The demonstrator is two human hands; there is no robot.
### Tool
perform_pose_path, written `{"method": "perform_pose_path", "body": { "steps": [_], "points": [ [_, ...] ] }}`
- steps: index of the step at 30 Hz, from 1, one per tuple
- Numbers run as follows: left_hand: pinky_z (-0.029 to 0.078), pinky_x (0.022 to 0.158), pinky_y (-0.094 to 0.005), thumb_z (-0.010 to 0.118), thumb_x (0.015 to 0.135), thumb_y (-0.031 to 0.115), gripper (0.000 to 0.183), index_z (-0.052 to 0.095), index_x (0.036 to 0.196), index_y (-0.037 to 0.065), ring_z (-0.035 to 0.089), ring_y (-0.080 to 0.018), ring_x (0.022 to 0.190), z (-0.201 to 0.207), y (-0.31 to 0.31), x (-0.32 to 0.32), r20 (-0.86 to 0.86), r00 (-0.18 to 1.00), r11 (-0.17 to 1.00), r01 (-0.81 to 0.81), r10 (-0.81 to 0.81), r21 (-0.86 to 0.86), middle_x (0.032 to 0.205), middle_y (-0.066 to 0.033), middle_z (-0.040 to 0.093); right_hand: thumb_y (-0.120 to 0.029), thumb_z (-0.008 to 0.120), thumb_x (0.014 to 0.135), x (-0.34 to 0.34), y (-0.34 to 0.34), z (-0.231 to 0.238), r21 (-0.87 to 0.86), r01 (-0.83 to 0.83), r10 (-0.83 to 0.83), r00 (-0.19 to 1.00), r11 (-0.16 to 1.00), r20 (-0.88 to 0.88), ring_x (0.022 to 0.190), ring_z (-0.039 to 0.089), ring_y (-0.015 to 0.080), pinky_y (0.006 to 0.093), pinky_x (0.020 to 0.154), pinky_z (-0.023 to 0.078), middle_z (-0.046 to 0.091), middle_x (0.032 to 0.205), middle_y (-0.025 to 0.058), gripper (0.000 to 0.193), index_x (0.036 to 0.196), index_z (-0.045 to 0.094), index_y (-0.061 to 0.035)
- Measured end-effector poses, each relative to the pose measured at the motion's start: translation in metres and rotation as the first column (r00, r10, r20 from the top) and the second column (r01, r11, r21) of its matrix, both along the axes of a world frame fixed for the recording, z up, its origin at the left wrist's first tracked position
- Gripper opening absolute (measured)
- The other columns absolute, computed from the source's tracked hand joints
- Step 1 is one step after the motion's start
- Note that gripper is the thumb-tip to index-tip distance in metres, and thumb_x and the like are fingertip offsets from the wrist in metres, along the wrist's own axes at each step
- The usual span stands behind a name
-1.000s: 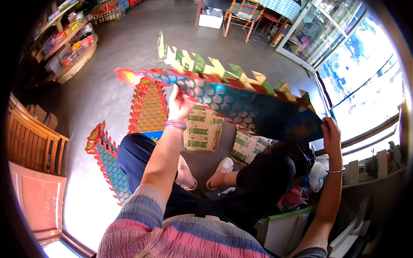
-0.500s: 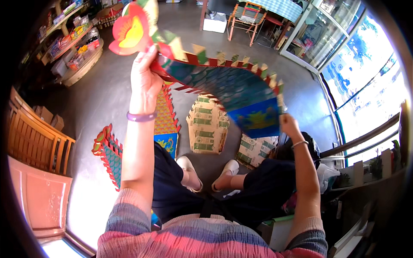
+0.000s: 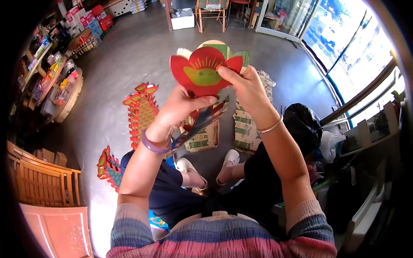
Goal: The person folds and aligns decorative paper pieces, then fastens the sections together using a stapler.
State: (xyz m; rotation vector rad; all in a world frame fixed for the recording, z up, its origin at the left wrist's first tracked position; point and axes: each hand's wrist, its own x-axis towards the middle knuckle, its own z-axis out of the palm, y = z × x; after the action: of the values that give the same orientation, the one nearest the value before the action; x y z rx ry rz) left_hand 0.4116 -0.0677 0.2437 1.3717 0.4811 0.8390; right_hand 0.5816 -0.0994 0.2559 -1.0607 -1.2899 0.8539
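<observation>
With both hands I hold up a painted cardboard cutout (image 3: 198, 77) whose top is a red flower shape with a yellow-green middle. Its narrow body hangs below, seen nearly edge-on and partly covered by my left hand and wrist. My left hand (image 3: 180, 105) grips the base of the flower, thumb across the front. Higher up on the right, my right hand (image 3: 247, 88) pinches the flower's edge, with its thumb on the painted face. Brown-and-green printed card shows behind the petals.
On the floor lie red-and-yellow scaled cutouts (image 3: 140, 109), a green-scaled cutout (image 3: 111, 170) and pieces with printed card backs (image 3: 246, 129). Stocked shelves (image 3: 64, 86) stand left, above a wooden chair (image 3: 43, 180). A black bag (image 3: 301, 124) sits right, below a glass door (image 3: 286, 19).
The cutout has swung from stretched sideways to hanging down, flower facing me. My right hand has left its blue end and now grips the flower; my left hand has moved right and lower.
</observation>
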Motion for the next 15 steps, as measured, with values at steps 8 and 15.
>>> {"method": "perform_pose_path", "body": {
  "steps": [8, 15],
  "points": [
    [0.047, 0.079, -0.0288, 0.069, 0.072, -0.001, 0.042, 0.053, 0.111, 0.001, 0.058, -0.0161, 0.092, 0.023, -0.013, -0.014, 0.041, 0.996, 0.995, 0.074, -0.077, 0.069, 0.103, -0.0075, 0.060, -0.012, 0.054, 0.086, -0.020, -0.011, 0.005, 0.165, -0.146, 0.183, 0.955, 0.975, -0.235, 0.083, 0.052, 0.0064, 0.0219, 0.072, 0.043, 0.060, 0.092, 0.0025, 0.024, 0.105, 0.057, 0.0030],
    [0.049, 0.070, -0.0302, 0.071, 0.071, 0.010, 0.043, 0.052, 0.109, 0.000, 0.060, -0.0198, 0.081, 0.034, -0.030, -0.005, 0.120, 0.988, 0.994, 0.094, -0.100, 0.052, 0.093, -0.0102, 0.061, -0.003, 0.048, 0.085, -0.028, -0.020, 0.026, 0.423, -0.140, 0.271, 0.925, 0.895, -0.267, 0.095, 0.052, 0.0103, 0.0239, 0.084, 0.041, 0.053, 0.107, 0.0063, 0.033, 0.117, 0.043, 0.0010]
  ]
}}
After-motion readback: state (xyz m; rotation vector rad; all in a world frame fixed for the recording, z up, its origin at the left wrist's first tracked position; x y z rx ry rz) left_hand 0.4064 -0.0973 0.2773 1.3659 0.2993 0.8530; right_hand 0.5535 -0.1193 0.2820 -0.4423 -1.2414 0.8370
